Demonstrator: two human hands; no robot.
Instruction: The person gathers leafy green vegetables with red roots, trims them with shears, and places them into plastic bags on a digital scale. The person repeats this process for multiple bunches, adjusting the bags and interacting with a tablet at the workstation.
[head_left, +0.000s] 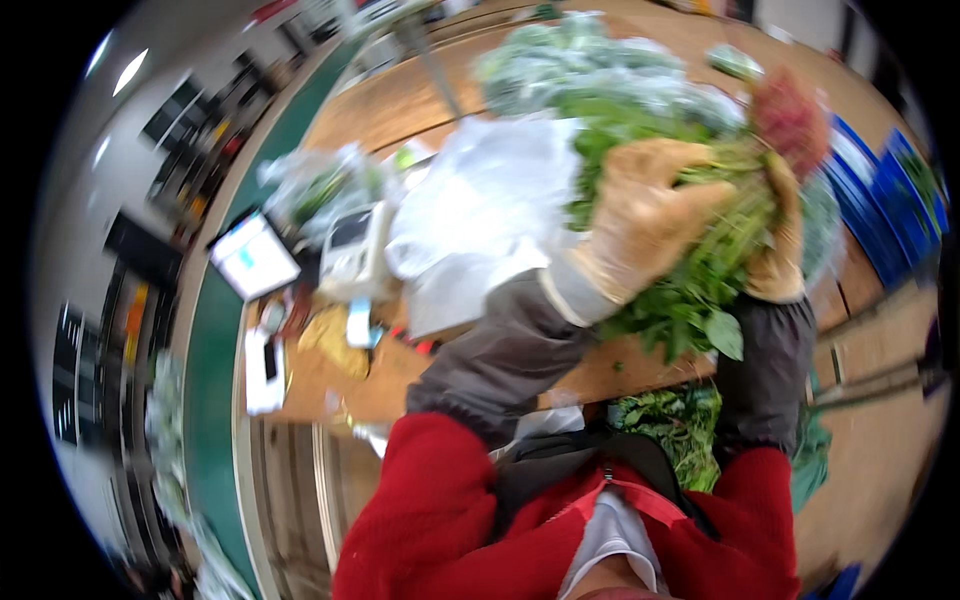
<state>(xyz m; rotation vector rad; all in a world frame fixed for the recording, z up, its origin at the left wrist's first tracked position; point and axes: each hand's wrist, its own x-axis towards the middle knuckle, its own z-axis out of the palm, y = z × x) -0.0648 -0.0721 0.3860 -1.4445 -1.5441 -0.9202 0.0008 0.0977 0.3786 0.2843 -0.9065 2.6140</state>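
- wooden desk (640,378) in a workroom, bagged greens (570,65) at its far side.
- leafy bunch (690,305) could shed stems (735,205) if held loosely, or bruise if squeezed.
- it lies between gloved hands: left hand (650,210) curled around the stems, right hand (782,240) against the opposite side, grip impossible to tell.

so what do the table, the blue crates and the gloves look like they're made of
Table: probably wood or wood-look board, matte brown with dark seams.
Blue crates: likely plastic, smooth, evenly coloured.
Gloves: perhaps rubber or coated fabric, tan, creased; blur leaves it open.
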